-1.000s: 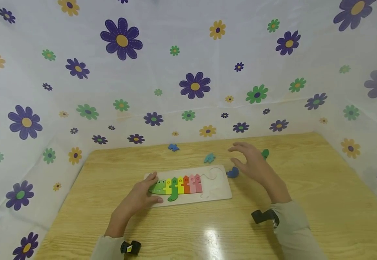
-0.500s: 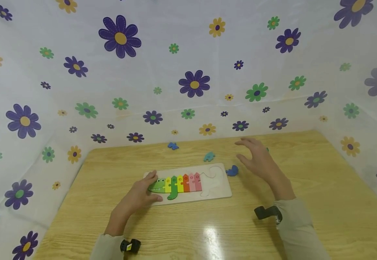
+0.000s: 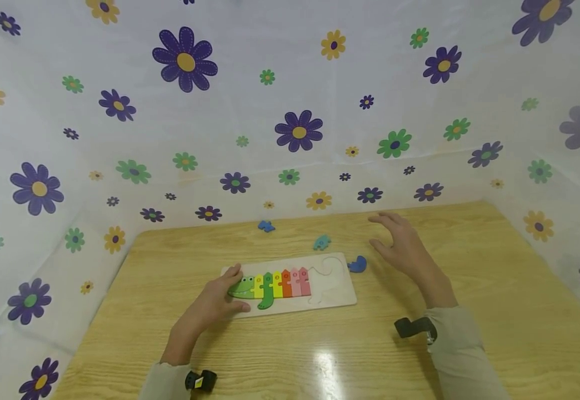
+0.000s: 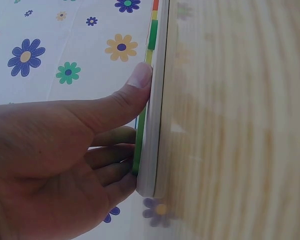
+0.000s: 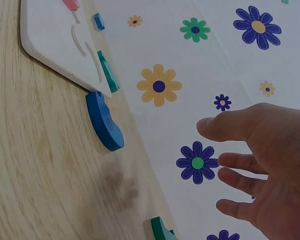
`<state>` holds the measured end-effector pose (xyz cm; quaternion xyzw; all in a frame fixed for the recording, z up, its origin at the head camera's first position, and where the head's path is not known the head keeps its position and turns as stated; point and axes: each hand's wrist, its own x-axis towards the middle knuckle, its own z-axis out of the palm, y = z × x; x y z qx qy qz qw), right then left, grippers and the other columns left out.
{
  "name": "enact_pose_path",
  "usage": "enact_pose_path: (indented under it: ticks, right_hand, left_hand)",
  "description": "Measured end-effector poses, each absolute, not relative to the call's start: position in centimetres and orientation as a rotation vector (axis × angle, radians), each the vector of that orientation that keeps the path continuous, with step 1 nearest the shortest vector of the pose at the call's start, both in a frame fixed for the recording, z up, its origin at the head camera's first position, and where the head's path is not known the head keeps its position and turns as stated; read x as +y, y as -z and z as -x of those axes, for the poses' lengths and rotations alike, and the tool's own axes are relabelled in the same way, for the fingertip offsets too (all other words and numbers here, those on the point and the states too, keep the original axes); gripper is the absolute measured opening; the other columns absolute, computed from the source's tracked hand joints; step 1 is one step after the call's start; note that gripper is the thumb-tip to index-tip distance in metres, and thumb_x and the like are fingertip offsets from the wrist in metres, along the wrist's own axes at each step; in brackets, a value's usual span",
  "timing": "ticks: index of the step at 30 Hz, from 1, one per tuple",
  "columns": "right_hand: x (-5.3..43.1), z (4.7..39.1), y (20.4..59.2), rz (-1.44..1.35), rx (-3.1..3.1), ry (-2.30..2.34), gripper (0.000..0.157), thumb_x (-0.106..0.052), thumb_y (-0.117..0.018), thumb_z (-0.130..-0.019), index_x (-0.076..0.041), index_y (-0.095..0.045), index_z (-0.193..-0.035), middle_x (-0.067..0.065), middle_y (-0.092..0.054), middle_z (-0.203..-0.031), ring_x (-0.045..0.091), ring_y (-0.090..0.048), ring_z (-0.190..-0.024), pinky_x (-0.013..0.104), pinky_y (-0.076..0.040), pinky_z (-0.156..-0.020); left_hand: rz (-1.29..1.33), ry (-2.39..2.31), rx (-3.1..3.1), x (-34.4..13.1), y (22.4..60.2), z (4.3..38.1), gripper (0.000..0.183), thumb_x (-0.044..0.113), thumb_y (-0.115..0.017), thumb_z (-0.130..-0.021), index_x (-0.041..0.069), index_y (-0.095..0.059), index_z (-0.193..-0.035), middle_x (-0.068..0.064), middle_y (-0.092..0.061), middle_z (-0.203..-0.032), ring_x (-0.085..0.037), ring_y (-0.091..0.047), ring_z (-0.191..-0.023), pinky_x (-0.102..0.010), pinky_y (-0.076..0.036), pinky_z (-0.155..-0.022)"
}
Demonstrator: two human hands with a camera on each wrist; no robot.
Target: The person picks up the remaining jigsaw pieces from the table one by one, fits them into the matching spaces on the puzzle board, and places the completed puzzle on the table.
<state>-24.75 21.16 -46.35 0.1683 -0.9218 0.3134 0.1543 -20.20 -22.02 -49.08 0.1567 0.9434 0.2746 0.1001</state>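
A wooden crocodile puzzle board (image 3: 337,291) lies on the table, its left part filled with a green head piece (image 3: 242,288) and several coloured numbered pieces (image 3: 286,283). My left hand (image 3: 214,300) rests on the board's left end; in the left wrist view its thumb (image 4: 135,82) and fingers touch the top. My right hand (image 3: 404,247) hovers over the table with nothing in it, thumb and fingers apart. Nearest to it are a rounded blue piece (image 3: 358,264), beside the board's right edge, and a green piece (image 5: 161,229), which the hand hides in the head view.
A teal piece (image 3: 322,242) lies behind the board. Farther back, a small blue piece (image 3: 266,226) sits near the table's (image 3: 180,250) far edge. White flowered cloth (image 3: 250,111) hangs behind and at both sides.
My right hand has moved to the right, away from the rounded blue piece, and now covers the green piece in the head view. The left hand and the board have stayed put.
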Motion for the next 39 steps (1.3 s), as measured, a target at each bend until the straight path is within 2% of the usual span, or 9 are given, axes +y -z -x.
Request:
enact_pose_path:
  ticks: [10, 27, 39]
  right_hand:
    - [22.1, 24.9, 47.2, -0.438, -2.616, -0.887, 0.051, 0.002, -0.076, -0.087, 0.004, -0.059, -0.135, 0.032, -0.045, -0.148, 0.053, -0.041, -0.137, 0.069, -0.035, -0.112]
    - [24.0, 24.8, 48.1, -0.303, -2.644, -0.922, 0.051, -0.002, -0.076, -0.088, 0.004, -0.058, -0.135, 0.036, -0.040, -0.150, 0.059, -0.035, -0.137, 0.075, -0.032, -0.108]
    - [24.9, 24.8, 48.5, -0.234, -2.727, -0.947, 0.052, -0.006, -0.076, -0.090, 0.006, -0.055, -0.136, 0.037, -0.035, -0.152, 0.062, -0.036, -0.135, 0.074, -0.035, -0.107]
  left_hand:
    - [-0.472, -0.817, 2.794, -22.1, 49.4, 20.3, 0.085, 0.023, -0.083, -0.086, -0.004, -0.040, -0.154, -0.019, -0.025, -0.166, -0.039, -0.022, -0.153, -0.054, -0.024, -0.122]
    - [-0.512, -0.824, 2.795, -22.1, 49.2, 20.2, 0.083, 0.020, -0.083, -0.087, -0.007, -0.041, -0.152, -0.023, -0.027, -0.165, -0.041, -0.024, -0.152, -0.056, -0.027, -0.121]
    - [-0.529, -0.814, 2.801, -22.2, 49.4, 20.3, 0.083, 0.022, -0.083, -0.087, -0.007, -0.041, -0.153, -0.022, -0.027, -0.165, -0.041, -0.024, -0.152, -0.055, -0.027, -0.121]
